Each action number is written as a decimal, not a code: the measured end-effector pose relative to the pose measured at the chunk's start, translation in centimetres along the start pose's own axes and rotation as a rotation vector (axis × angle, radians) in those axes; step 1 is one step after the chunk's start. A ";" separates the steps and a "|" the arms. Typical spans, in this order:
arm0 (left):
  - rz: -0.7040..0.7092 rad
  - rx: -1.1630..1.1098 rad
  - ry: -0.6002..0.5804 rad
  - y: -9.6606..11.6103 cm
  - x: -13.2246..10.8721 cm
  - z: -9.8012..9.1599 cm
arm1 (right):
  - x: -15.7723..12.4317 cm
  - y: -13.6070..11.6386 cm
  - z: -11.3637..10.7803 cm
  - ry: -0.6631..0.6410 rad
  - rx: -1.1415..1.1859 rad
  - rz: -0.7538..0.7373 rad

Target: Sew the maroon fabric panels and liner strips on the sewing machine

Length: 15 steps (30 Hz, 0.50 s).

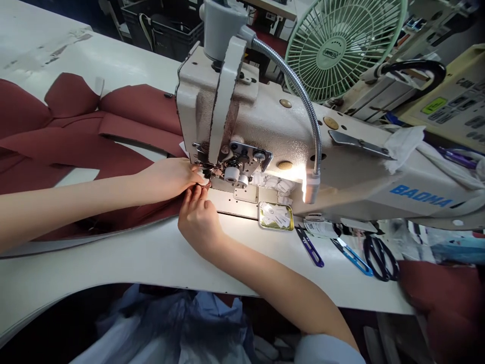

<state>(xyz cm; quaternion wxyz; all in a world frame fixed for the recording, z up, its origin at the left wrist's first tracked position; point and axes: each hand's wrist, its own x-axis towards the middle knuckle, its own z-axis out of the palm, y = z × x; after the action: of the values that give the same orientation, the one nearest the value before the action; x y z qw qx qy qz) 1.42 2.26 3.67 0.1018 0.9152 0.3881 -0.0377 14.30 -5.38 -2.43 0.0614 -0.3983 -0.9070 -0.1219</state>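
Observation:
Dark red fabric lies spread over the left of the table and runs up to the needle area of a sewing machine. My left hand rests over the fabric's edge beside the needle, fingers bent together against a small white piece. Just in front of it, my right hand has its fingers curled together on the same fabric edge. The fingertips of both hands nearly meet below the machine head. The needle itself is hidden.
On the white table, right of the hands, lie a tin of labels, purple snips, blue snips and black scissors. A green fan stands behind the machine. A lamp hangs in front.

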 end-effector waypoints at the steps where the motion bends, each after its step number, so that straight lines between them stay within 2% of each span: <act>1: -0.009 0.013 -0.021 0.2 0.1 0.0 | 0.1 -0.2 -0.1 -0.013 0.007 -0.001; 4: -0.059 0.062 -0.094 1.2 0.8 -0.3 | 1.1 -0.4 -0.4 -0.056 0.016 -0.008; 7: -0.094 0.087 -0.111 1.8 1.4 -0.6 | 2.1 -0.3 -0.5 -0.088 0.024 -0.011; 13: -0.039 0.081 -0.053 1.0 1.0 -0.5 | 1.5 -0.6 -0.3 -0.064 0.072 0.057; 15: -0.029 0.034 0.005 0.8 0.9 -0.3 | 1.2 -0.9 -0.3 -0.038 0.056 0.051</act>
<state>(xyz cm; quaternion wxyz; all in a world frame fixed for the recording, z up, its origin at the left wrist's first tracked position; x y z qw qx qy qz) 2.60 2.46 3.93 0.0847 0.9111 0.4010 -0.0437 12.83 -5.13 -2.07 0.0587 -0.4219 -0.9005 -0.0873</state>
